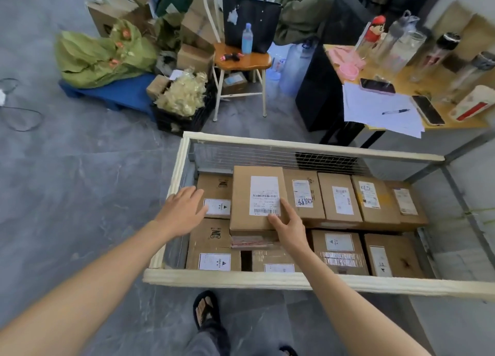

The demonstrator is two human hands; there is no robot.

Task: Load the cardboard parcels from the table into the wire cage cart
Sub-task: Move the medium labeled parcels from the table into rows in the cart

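The wire cage cart (294,148) with a pale padded rim fills the lower middle of the head view. Several cardboard parcels lie packed inside it. One parcel with a white barcode label (257,195) rests on top of the others at the left. My right hand (288,227) lies on its near right corner, fingers spread flat over the label's edge. My left hand (184,208) hovers open over the cart's left rim, beside that parcel and apart from it. A row of labelled parcels (340,197) runs along the far side.
A wooden table (401,88) at the right carries papers, a pen, two phones, bottles and a pink cloth. A chair (241,61) with a water bottle and black bag stands behind the cart. Boxes, green fabric and a black crate clutter the floor at the left.
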